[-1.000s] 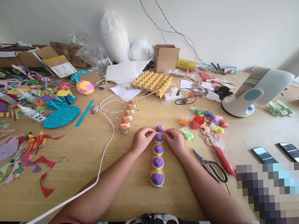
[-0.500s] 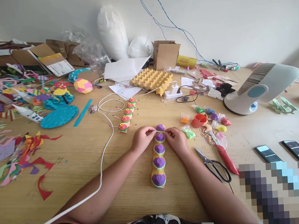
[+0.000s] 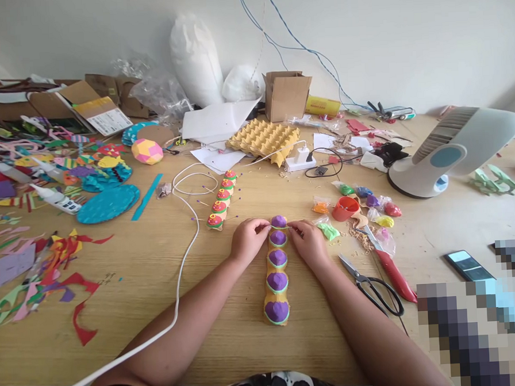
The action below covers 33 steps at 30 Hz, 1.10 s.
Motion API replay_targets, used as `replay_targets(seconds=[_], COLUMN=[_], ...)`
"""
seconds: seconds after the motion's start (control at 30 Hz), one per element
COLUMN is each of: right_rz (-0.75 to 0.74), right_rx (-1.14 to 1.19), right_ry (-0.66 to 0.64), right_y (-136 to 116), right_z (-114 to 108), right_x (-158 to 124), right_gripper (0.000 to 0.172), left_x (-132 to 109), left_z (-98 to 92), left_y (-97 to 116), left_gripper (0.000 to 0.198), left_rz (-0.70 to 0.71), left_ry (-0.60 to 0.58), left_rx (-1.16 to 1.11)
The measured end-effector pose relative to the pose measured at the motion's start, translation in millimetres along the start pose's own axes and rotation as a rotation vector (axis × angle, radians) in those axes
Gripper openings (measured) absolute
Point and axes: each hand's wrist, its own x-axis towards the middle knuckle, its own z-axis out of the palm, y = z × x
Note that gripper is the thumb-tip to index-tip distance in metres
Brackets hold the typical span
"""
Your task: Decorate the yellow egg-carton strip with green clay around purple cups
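On table (image 3: 230,338), purple-capped strip (image 3: 277,258) fore-and-aft

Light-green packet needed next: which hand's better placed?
Right, likely: the light-green packet lies beside the right hand; the left hand is across the purple-capped strip. Both seem to pinch a thin green strand, so either must let go first.

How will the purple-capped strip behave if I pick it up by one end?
The strip resembles the egg tray, so it's probably light for its size. It may flex at the narrow dips between its purple caps. Its low, long shape seems unlikely to roll.
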Motion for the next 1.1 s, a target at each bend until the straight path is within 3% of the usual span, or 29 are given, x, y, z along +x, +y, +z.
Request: replay_targets(seconds=[0.47, 0.87, 1.1], right_rz=[-0.035, 0.062, 0.031], right_rx=[-0.145, -0.080, -0.056], right_ry=[-0.012, 0.074, 0.075], right_y=[2.8, -3.3, -4.6], right_z=[4.4, 2.5, 0.1], right_x=[4.5, 9.7, 3.3], right_gripper=[0.029, 0.021, 0.023], left_x=[0.9, 3.0, 2.5], left_z=[0.9, 0.9, -0.7], left_y=[-0.2, -2.1, 1.2], left_gripper=[0.007, 0.005, 0.010], left_rz=[-0.012, -0.006, 0.006], left_ry=[-0.004, 0.019, 0.012], left_rx=[0.001, 0.003, 0.026])
